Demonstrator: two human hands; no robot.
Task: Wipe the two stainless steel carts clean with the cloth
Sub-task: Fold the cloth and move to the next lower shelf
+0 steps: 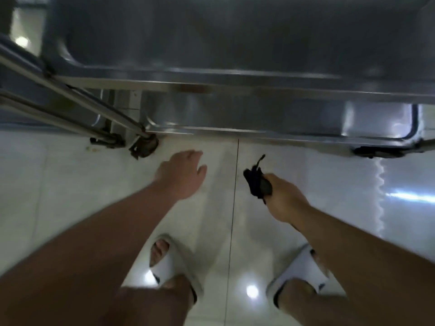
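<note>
Both forearms are bare, with no sleeves, watch or bands showing down to the left hand point(181, 175) and the right hand point(284, 198). The lower legs are bare as well. On each foot is a white open-toed slide sandal, the left sandal point(169, 264) and the right sandal point(303, 271), each with a wide, smooth strap and a small dark mark on its side.

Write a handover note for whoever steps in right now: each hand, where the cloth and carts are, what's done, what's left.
Left hand: open, holds nothing, above the floor near the cart.
Right hand: grips the dark cloth, off the steel.
Cart: directly ahead, top tray and lower shelf in view. A second frame stands at left.
Done: cannot tell from this blurred frame.
Left: no wiping contact now; bring the cloth to the steel.
</note>
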